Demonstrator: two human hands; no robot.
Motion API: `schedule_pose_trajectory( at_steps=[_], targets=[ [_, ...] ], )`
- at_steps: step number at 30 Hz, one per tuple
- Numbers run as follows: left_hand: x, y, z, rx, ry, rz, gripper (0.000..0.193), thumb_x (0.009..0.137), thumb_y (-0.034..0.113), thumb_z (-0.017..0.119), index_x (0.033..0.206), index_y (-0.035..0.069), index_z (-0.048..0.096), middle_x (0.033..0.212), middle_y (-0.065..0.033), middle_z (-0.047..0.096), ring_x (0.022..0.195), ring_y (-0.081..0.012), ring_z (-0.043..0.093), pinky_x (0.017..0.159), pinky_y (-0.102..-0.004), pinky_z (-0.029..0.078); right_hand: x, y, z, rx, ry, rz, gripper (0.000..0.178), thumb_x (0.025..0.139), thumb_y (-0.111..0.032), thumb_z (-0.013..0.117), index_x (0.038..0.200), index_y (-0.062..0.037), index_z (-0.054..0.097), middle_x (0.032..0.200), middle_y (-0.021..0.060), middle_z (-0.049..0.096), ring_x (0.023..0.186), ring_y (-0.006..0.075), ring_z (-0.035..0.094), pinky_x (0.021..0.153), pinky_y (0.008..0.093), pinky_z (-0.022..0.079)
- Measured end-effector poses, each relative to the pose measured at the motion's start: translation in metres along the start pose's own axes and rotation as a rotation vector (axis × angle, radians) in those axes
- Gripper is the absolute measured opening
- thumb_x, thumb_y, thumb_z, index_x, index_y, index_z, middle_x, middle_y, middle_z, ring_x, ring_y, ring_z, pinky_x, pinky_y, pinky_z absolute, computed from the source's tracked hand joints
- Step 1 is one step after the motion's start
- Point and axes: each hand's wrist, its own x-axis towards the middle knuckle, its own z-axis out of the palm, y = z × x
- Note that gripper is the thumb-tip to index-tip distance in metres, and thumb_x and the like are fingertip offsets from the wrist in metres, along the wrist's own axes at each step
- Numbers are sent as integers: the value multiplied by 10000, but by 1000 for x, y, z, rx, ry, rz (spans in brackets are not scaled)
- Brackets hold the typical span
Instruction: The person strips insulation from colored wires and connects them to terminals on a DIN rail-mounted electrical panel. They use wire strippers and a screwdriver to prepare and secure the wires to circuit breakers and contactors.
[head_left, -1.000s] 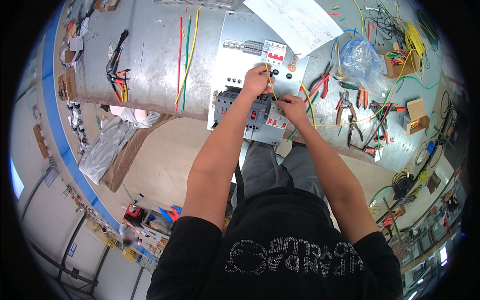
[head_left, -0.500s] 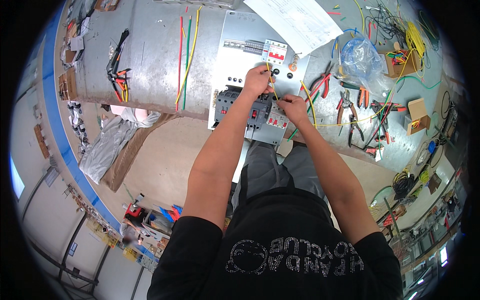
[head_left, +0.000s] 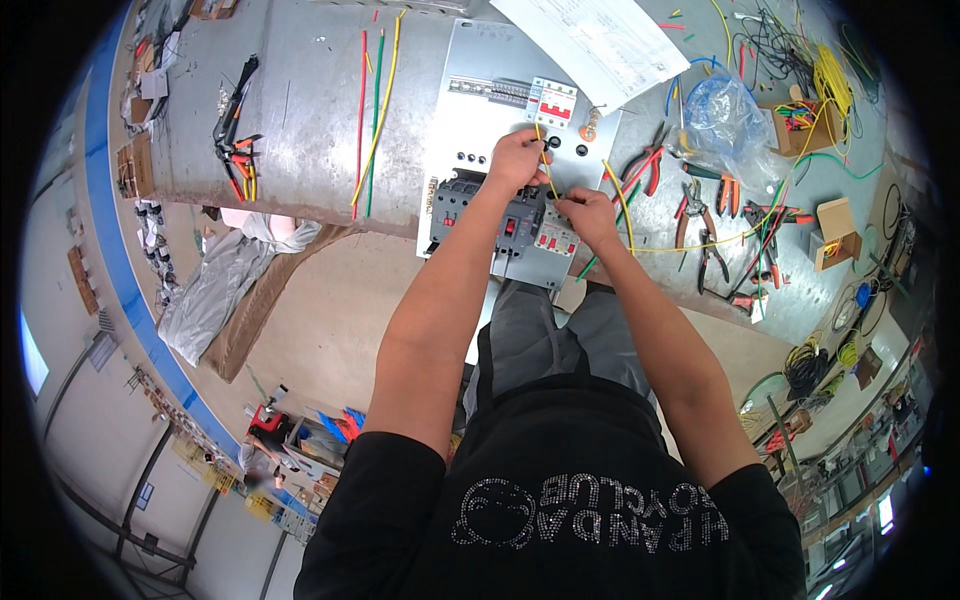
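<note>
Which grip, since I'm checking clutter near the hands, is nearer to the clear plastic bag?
Right. The right grip is left of the clear plastic bag and nearer the person's body; the left grip is farther left, over the pale panel.

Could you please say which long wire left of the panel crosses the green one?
The yellow wire: it slants across the green wire; the red wire doesn't.

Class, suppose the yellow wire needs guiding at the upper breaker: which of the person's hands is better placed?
Probably the left hand: it is just below the upper breaker, beside the yellow wire. The right hand is farther off, near the lower white block.
</note>
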Motion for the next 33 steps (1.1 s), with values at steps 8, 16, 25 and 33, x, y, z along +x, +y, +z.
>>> schedule_pose_trajectory(
  at_steps=[8,16,25,33],
  targets=[
    [1,-2,0,-7,2,10,315,1026,150,534,1323,94,623,915,-68,732,507,-110,625,442,-236,468,2,4,2,22,-9,6,269,775,-296,748,924,-72,763,797,118,727,743,242,687,723,355,525],
    [-1,0,-2,-11,-4,3,310,1020,158,546,1299,44,615,917,-74,733,519,-120,637,453,-233,478,1,3,-2,25,-9,-27,269,779,-288,735,920,-61,757,779,104,720,717,230,679,713,348,525],
    [-20,-6,-8,209,70,218,337,978,144,601,1281,-3,605,1053,-123,721,621,-187,686,550,-304,546,-10,-10,-22,155,-18,-98,229,780,-214,755,906,-24,742,730,62,682,678,134,607,663,300,488],
    [-73,-4,-5,878,-21,876,229,885,116,649,1099,110,731,1126,-99,679,914,-338,672,809,-429,537,-21,-28,-27,255,-105,-101,217,794,-207,748,908,-23,749,721,37,675,667,114,585,645,294,478]
  ],
)
